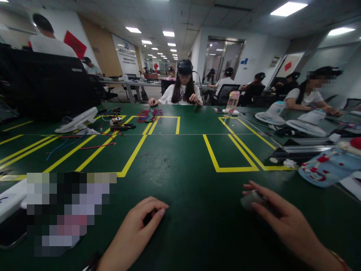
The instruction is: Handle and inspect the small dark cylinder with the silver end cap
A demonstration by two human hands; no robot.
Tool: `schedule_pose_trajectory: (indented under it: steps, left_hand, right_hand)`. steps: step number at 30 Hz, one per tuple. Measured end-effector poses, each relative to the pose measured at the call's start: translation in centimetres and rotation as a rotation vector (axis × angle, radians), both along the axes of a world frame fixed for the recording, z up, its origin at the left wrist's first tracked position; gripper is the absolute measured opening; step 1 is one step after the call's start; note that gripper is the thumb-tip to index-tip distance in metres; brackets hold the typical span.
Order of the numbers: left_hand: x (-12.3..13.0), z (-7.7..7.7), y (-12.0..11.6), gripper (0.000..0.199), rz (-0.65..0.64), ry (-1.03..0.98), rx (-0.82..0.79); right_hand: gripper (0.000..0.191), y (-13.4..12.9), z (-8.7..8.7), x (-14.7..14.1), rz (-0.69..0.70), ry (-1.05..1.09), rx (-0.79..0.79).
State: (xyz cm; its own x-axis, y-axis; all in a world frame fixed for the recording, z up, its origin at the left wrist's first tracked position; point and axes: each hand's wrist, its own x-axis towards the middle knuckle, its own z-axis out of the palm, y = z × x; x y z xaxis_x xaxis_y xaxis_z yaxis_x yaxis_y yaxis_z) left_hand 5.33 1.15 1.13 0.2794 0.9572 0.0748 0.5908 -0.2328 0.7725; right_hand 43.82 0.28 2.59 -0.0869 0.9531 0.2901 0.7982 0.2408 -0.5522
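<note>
1. Grey cylinder (253,200): held by the right hand (284,216), over the near side of the bench (186,203).
2. Left hand (138,224): curled, fingers narrow.
3. Green surface spans between both hands; yellow tape (238,169) beyond.
4. Person (182,92) at far edge.

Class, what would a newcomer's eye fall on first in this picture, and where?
Bright yellow lines stand out first, marking the dark green table. At lower right, the right hand holds a small, blurred grey object. Beyond the table's far edge sits a person in black headgear.
</note>
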Motion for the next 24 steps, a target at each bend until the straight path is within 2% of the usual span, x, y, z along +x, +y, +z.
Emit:
schedule_pose_trajectory:
  steps: [3,5,7,11,13,16,19,22,24]
  left_hand:
    - [-0.1,0.0,0.0,0.019,0.003,0.004,0.009]
    - [-0.1,0.1,-0.2,0.02,0.007,0.005,0.022]
    - [0.1,0.4,-0.3,0.02,0.011,0.009,0.03]
    - [2.0,1.7,-0.5,0.023,0.002,0.013,0.057]
    - [3.6,2.6,-0.4,0.024,-0.047,-0.006,0.079]
    - [5.7,3.8,0.0,0.019,-0.135,-0.057,0.114]
    - [6.1,4.3,0.6,0.016,-0.129,-0.129,0.118]
    - [5.1,3.5,1.0,0.014,-0.07,-0.15,0.113]
    - [4.7,2.5,1.2,0.015,-0.064,-0.09,0.116]
  right_hand:
    - [0.046,0.3,0.5,-7.9,0.387,0.06,-0.082]
    - [0.045,0.5,0.6,-11.6,0.534,0.109,-0.12]
    - [0.052,0.7,0.3,-13.5,0.588,0.167,-0.137]
    - [0.085,0.7,-1.1,-13.8,0.526,0.288,-0.226]
    - [0.089,0.7,-1.6,-13.6,0.489,0.346,-0.275]
    - [0.078,0.8,-2.0,-13.7,0.472,0.405,-0.296]
    - [0.067,1.0,-1.9,-13.8,0.46,0.401,-0.299]
    - [0.049,0.8,-1.6,-13.1,0.424,0.33,-0.29]
    - [0.04,0.6,-1.4,-12.6,0.408,0.299,-0.288]
